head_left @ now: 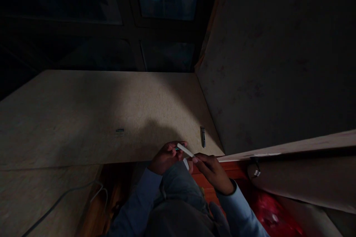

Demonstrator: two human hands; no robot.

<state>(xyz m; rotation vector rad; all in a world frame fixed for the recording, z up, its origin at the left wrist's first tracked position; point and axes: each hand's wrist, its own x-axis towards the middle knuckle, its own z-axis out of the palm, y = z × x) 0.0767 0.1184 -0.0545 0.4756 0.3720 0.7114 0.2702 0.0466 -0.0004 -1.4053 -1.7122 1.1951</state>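
Note:
My right hand (213, 170) is closed on one end of a slim white stick (185, 150), which slants up and left toward my other hand. The stick's exact kind does not show. My left hand (167, 158) has its fingers pinched round a small dark piece with a teal edge (177, 148), partly covered by the fingers. The stick's free end lies right by that piece; whether they touch I cannot tell. Both hands are at the front edge of the pale tabletop (155, 100). A narrow dark metal tool, like a nail clipper (203, 137), lies beyond my right hand.
Left of my hands, a small dark strip (119, 130) lies on the tabletop. A grey cable (66, 192) runs over a lower pale surface at the left. A tall patterned panel (272, 66) borders the right side. A red plastic bag (274, 211) sits low at the right.

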